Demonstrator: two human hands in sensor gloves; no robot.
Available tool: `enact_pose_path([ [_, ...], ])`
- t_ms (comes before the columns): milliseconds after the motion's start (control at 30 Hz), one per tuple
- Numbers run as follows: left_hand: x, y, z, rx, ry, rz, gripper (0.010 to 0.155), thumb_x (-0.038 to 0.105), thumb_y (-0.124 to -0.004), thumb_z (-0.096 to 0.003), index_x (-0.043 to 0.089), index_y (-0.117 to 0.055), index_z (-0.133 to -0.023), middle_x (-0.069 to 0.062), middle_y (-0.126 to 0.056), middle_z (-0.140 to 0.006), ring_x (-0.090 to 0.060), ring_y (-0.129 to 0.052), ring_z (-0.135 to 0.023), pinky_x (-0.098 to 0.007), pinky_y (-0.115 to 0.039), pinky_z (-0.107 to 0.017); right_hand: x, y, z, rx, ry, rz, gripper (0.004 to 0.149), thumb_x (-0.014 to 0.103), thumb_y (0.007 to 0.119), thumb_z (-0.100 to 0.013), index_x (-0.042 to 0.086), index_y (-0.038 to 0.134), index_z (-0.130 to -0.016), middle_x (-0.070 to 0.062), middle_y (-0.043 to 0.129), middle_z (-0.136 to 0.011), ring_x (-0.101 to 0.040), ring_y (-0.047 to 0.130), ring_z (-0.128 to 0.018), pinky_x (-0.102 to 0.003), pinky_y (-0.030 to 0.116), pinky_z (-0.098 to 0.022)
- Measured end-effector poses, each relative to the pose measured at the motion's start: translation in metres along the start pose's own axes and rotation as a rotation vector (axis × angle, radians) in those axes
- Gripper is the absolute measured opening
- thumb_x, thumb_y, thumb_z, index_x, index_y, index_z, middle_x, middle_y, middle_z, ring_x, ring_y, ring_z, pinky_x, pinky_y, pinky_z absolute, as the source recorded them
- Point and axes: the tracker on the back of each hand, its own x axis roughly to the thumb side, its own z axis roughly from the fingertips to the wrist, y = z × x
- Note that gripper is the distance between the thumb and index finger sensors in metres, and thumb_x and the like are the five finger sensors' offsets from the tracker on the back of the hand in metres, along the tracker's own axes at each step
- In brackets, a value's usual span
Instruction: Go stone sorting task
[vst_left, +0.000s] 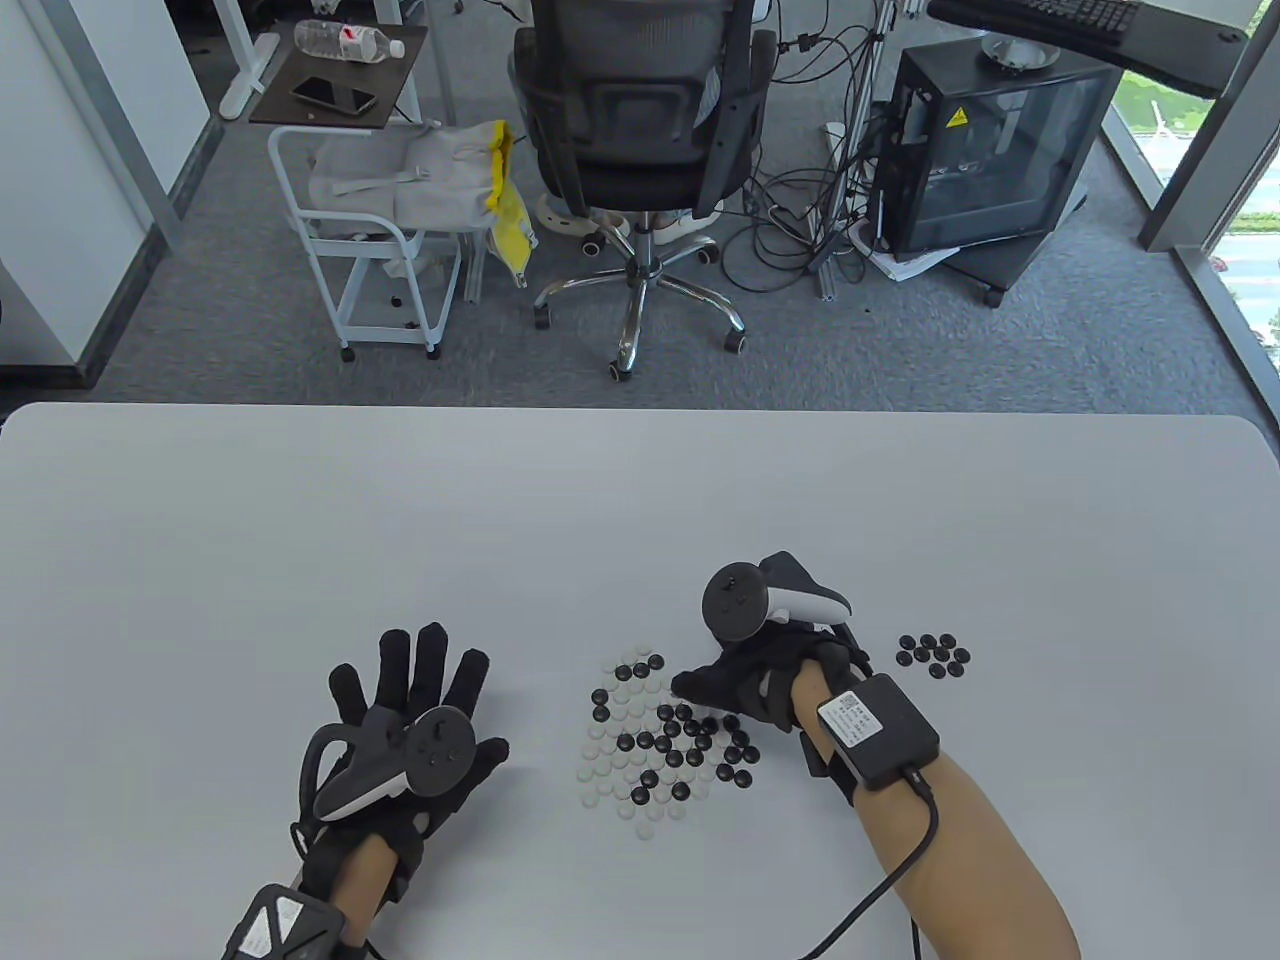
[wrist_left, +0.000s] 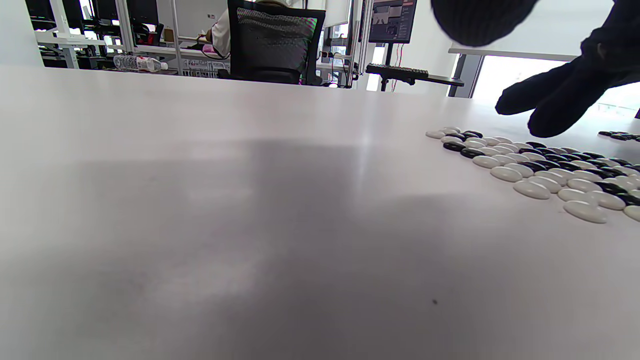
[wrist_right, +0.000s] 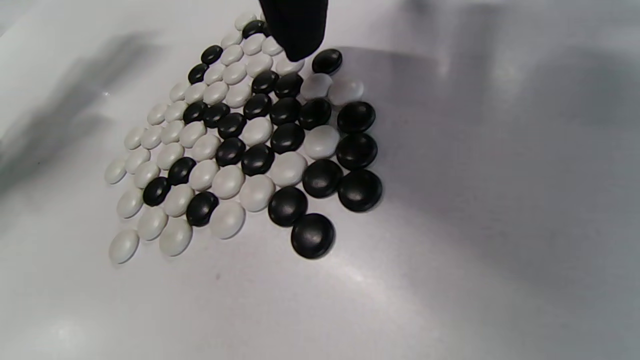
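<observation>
A mixed patch of black and white Go stones lies flat on the white table, also seen in the right wrist view and low in the left wrist view. A small group of black stones lies apart to the right. My right hand hovers at the patch's upper right edge, fingers pointing left and down; one fingertip hangs just over the far stones. I cannot tell if it holds a stone. My left hand lies flat on the table left of the patch, fingers spread, empty.
An office chair, a white cart and a black computer case stand on the floor beyond the table's far edge. The table's far half and left side are bare.
</observation>
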Motion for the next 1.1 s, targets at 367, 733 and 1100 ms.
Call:
enact_pose_path([
  [367, -0.007, -0.001, 0.001, -0.011, 0.017, 0.016, 0.085, 0.061, -0.055, -0.059, 0.018, -0.014, -0.12, -0.023, 0.011, -0.117, -0.055, 0.013, -0.1, -0.084, 0.001, -0.053, -0.053, -0.009, 0.025, -0.041, 0.186, -0.042, 0.067, 0.051, 0.051, -0.062, 0.008, 0.075, -0.108, -0.04, 0.018, -0.116, -0.067, 0.002, -0.095, -0.093, 0.018, -0.057],
  [733, -0.003, -0.002, 0.0, -0.019, 0.01, -0.001, 0.085, 0.061, -0.055, -0.059, 0.019, -0.014, -0.12, -0.024, 0.011, -0.117, -0.056, 0.012, -0.1, -0.084, 0.001, -0.053, -0.129, 0.006, 0.088, -0.109, 0.373, -0.125, 0.067, 0.051, 0.052, -0.062, 0.009, 0.073, -0.109, -0.039, 0.017, -0.116, -0.067, 0.001, -0.095, -0.093, 0.017, -0.057],
  [1100, 0.002, -0.001, -0.001, -0.025, -0.003, -0.001, 0.085, 0.061, -0.055, -0.0591, 0.018, -0.014, -0.12, -0.024, 0.011, -0.117, -0.056, 0.012, -0.1, -0.084, 0.0, -0.053, -0.171, 0.029, 0.123, -0.179, 0.431, -0.212, 0.067, 0.051, 0.051, -0.062, 0.01, 0.059, -0.114, -0.041, 0.009, -0.114, -0.067, -0.003, -0.093, -0.093, 0.015, -0.057],
])
